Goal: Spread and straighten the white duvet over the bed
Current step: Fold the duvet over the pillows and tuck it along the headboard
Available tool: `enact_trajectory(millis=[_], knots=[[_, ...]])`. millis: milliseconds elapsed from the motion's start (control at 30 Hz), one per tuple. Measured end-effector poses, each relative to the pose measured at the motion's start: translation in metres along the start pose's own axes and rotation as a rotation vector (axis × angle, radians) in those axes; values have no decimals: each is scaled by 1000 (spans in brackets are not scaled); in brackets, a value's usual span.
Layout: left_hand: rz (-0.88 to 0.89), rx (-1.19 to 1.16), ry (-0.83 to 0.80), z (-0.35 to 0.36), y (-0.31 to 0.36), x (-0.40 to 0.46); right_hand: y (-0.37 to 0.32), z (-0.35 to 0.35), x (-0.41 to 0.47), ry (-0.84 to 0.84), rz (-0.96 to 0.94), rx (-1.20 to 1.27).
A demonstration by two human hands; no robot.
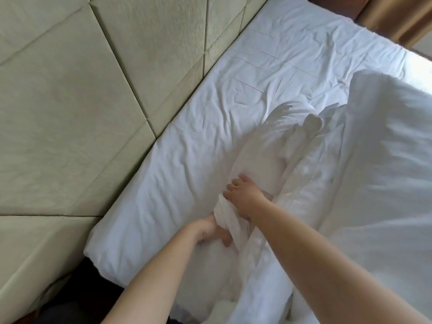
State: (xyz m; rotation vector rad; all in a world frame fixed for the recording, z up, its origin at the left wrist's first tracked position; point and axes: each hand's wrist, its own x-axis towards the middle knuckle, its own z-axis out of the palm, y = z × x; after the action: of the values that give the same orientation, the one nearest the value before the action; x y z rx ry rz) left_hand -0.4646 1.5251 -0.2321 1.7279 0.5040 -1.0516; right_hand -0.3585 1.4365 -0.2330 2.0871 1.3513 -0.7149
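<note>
Nearest to me, my left hand (214,232) curls its fingers round a twisted rope of the white duvet (364,174), and just beyond it my right hand (243,197) grips the same bunched fold from above. The duvet lies heaped and rumpled over the right side of the bed (210,127), leaving creased sheet bare up to the padded green headboard (81,90); a tan curtain (395,17) hangs at the far corner

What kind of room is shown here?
Probably a bedroom, perhaps in a hotel: a bed with a white fitted sheet, a pale green padded wall panel at its head, and a crumpled white duvet gripped by both hands.
</note>
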Motion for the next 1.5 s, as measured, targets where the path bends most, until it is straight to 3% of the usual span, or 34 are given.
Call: enact_trajectory(millis=[100,167,267,433,567,700,867,967,1133,1200,1333,1433,1500], knots=[[-28,-56,61,6,4,8,-8,8,9,38,51,27],[-134,-84,119,10,5,12,-10,9,11,18,89,69],[-243,-287,172,11,6,10,-9,-2,1,50,134,15],[-176,-468,191,-6,32,-14,-1,-46,-24,97,243,34],[-57,-425,268,-49,62,-38,24,-90,-23,352,328,58],[-25,-435,327,-108,68,-63,21,-156,-10,149,368,8],[-134,-412,381,-165,19,-76,-23,-208,35,226,304,-71],[-191,-395,418,-188,-2,-78,-41,-214,69,248,173,-170],[-190,-297,595,-230,-18,-70,-41,-252,88,425,146,20],[-188,-247,602,-242,-17,-61,-34,-257,96,376,187,69],[-199,-91,546,-246,-39,-41,-45,-232,145,97,135,71],[-180,-24,552,-239,-70,-23,-55,-202,180,297,143,134],[-207,37,583,-234,-80,-10,-56,-186,190,299,60,176]])
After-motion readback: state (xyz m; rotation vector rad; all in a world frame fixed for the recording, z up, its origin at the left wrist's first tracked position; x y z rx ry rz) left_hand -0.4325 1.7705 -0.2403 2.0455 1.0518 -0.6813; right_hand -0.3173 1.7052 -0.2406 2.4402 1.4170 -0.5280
